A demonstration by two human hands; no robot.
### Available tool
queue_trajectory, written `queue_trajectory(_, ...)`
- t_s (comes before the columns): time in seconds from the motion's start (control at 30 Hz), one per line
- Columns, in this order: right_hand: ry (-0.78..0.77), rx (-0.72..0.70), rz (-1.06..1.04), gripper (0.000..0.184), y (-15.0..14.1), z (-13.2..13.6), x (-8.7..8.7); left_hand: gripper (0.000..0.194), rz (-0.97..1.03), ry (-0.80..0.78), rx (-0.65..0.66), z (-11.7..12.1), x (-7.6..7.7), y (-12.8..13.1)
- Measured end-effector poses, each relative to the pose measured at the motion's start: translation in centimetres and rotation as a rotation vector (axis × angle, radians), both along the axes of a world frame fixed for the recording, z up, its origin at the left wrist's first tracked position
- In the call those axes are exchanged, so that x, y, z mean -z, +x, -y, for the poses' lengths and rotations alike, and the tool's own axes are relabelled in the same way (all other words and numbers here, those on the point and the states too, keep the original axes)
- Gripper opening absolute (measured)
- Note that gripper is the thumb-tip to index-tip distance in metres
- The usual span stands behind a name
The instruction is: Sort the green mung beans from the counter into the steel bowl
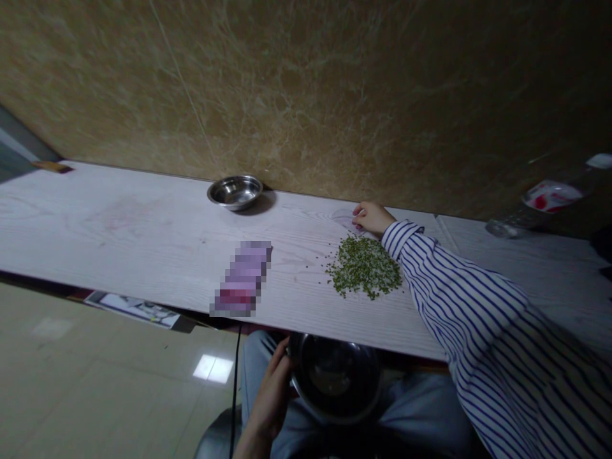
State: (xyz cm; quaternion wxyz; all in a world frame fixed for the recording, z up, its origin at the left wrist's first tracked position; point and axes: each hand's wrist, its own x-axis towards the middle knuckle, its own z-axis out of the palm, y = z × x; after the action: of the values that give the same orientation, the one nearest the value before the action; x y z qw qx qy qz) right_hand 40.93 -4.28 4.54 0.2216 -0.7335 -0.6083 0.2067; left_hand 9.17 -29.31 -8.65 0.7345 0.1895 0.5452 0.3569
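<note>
Below the table's front edge, over my lap, my left hand (273, 390) is closed on the rim of a large metal bowl (306, 401). The inside of this bowl is dark, so what it holds is hard to make out. My right hand (373, 218) reaches over the table, its fingers pinched on a thin, see-through piece of plastic (343, 217) lying close to the surface. Just in front of that hand, small green beans (363, 266), which look like mung beans, are spread in a loose heap, with a few strays at its left.
A small steel bowl (234, 193) stands near the wall. A pixelated purple oblong (243, 277) lies at the front edge of the pale wooden table (143, 242). Toward the right stands a tilted-looking clear bottle (549, 197). A black cable (236, 382) hangs down by my leg.
</note>
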Motion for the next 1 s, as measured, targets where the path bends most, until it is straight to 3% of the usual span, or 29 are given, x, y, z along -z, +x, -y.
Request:
queue_trajectory(0.27,-0.022,-0.047,-0.05,0.016,-1.7,-0.3,0.4,0.061,-0.02,0.009,0.0,0.0,-0.4,-0.3)
queue_trajectory(0.83,-0.101,-0.216,-0.134,0.016,-6.5,1.7,-1.1,0.07,-0.014,0.014,-0.007,0.1,-1.0,-0.6)
queue_trajectory(1.0,-0.118,-0.286,-0.137,0.016,-7.2,2.5,-1.1,0.063,-0.003,0.039,-0.029,0.0,-0.8,-0.8)
